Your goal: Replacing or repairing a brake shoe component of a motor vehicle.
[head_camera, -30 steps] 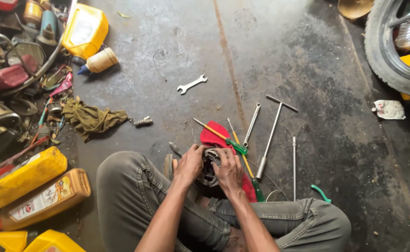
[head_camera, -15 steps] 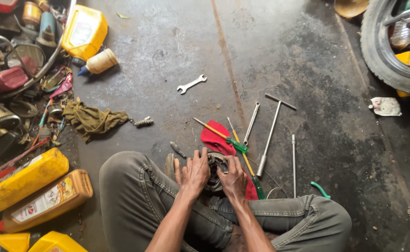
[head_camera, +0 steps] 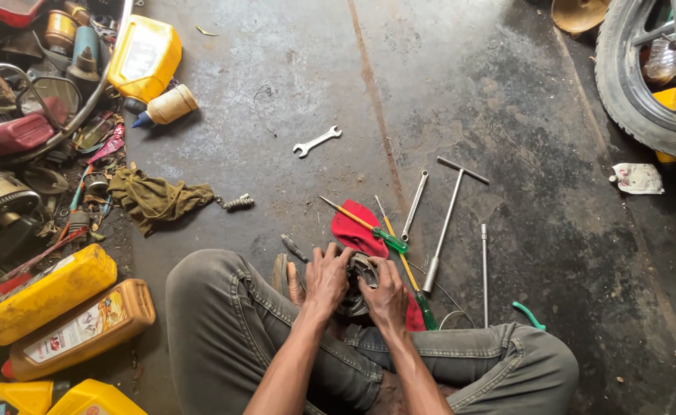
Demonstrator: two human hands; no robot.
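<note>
Left hand [head_camera: 326, 278] and right hand [head_camera: 388, 292] both gripping a round metal part [head_camera: 361, 270], over red cloth [head_camera: 355, 229] on the floor [head_camera: 292, 84], green-handled screwdriver [head_camera: 368, 227] beside

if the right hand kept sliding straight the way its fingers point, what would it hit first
Probably the red cloth just beyond the round metal part both hands grip. The right hand points up-left across that part, so the cloth comes next, though depth is hard to judge.

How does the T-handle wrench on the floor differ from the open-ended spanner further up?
The T-handle wrench is a long thin rod with a crossbar on top; the open-ended spanner is short and flat, with jaws at both ends. The wrench lies among other tools; the spanner lies alone. Both are bare metal, lying untouched on the concrete floor.
</note>
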